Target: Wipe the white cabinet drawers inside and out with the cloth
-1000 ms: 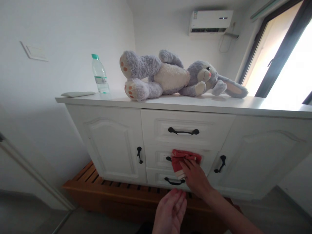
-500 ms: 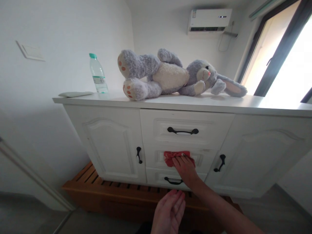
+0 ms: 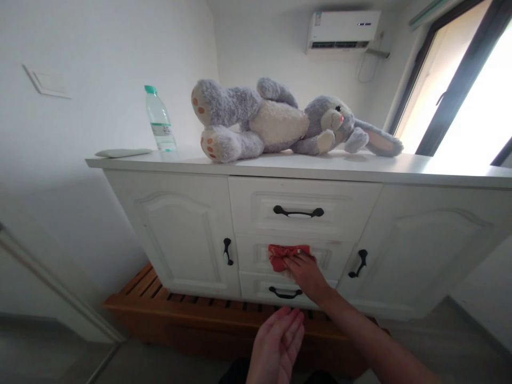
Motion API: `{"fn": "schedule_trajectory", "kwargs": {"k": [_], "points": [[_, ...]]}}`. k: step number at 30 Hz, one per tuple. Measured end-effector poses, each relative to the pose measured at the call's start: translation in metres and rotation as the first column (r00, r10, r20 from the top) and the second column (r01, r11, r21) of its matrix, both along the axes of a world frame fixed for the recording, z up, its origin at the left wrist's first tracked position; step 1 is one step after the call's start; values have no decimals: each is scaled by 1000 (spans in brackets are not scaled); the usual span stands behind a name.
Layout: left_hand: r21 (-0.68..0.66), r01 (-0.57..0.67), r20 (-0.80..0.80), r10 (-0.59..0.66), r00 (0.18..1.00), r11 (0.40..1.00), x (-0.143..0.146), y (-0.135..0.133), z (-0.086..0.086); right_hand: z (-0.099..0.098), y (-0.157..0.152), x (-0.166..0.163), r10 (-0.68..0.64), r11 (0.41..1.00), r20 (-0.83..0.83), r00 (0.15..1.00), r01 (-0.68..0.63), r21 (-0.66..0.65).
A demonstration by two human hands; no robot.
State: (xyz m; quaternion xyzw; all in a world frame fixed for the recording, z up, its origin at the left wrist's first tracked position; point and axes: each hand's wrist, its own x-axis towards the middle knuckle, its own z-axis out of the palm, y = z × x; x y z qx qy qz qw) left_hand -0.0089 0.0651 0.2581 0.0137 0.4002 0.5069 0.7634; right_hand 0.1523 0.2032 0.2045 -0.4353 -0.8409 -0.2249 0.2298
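My right hand reaches forward and grips a crumpled red cloth, its fingers pressing it to the front of the middle drawer. The cloth covers the spot where that drawer's handle would be. Lower and nearer to me, my left hand is held in the air, palm turned partly up. Its fingers are stretched out side by side, with nothing in them. Just below the cloth is the black handle of the bottom drawer. The top drawer's handle is above it.
A grey plush rabbit lies along the white cabinet top. Left of it stand a clear bottle and a flat pale object. Cabinet doors with black handles flank the drawers. A slatted wooden bench sits beneath.
My right hand has shifted slightly on the cloth, so more of the bottom drawer's handle shows beside it. The view has moved a little. My left hand stays nearly still.
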Motion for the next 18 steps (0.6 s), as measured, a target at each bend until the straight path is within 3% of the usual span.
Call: {"fn": "schedule_trajectory", "kwargs": {"k": [6, 9, 11, 13, 15, 17, 18], "points": [[6, -10, 5, 10, 1000, 1000, -2, -1, -2, -5, -5, 0, 46, 998, -135, 990, -40, 44], [-11, -35, 9, 36, 999, 999, -10, -1, -11, -14, -25, -5, 72, 995, -329, 942, -45, 86], [-22, -54, -6, 54, 999, 998, -16, 0, -23, -28, -48, -11, 9, 999, -529, 849, 19, 47], [-20, -75, -57, 74, 996, 997, -22, 6, -42, -49, -74, -18, -163, 986, -758, 632, 125, -108], [-13, -99, -131, 96, 987, 995, -24, 17, -67, -71, -99, -23, -406, 914, -868, 287, 152, -377], [-9, -128, -206, 124, 971, 992, -20, 36, -95, -90, -124, -24, -549, 835, -835, -24, 26, -550], [10, -136, -226, 134, 965, 991, -15, 47, -109, -97, -137, -22, -573, 819, -813, -101, -51, -571]]}}
